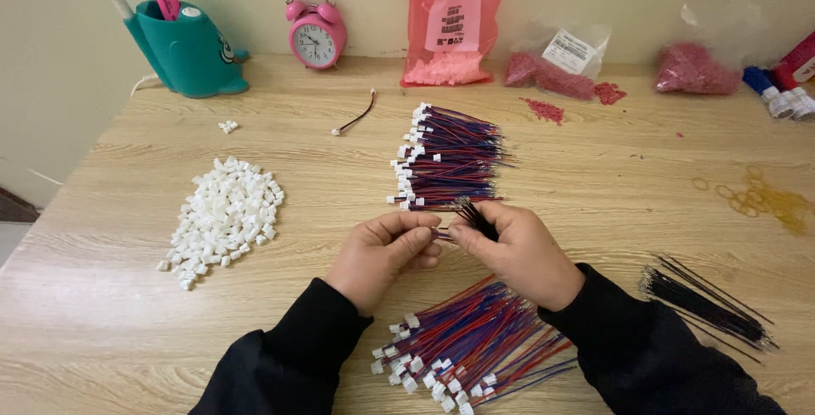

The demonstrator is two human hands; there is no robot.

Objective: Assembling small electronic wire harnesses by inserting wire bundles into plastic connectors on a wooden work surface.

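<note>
The person is sitting at a wooden table (594, 211) with both hands meeting just above its middle. The left hand (384, 254) is pinching thumb and forefinger together on the tip of a thin wire, while the right hand (519, 249) is gripping a small bunch of dark wires (475, 215) that is fanning up out of its closed fingers, probably so that single strands can be drawn off one at a time.

A bundle of red and blue wires with white connectors (446, 165) is lying just beyond the hands, and a second such bundle (475, 343) is resting between the forearms (both within easy reach). A heap of white plastic connector housings (222, 215) is sitting well off to the left, and loose black wires (705, 300) are lying near the right sleeve.

Open wood is showing around the hands on both sides. The far edge is crowded: a teal pen holder (188, 50), a pink alarm clock (317, 35) and a red plastic bag (450, 20) are standing against the wall.
</note>
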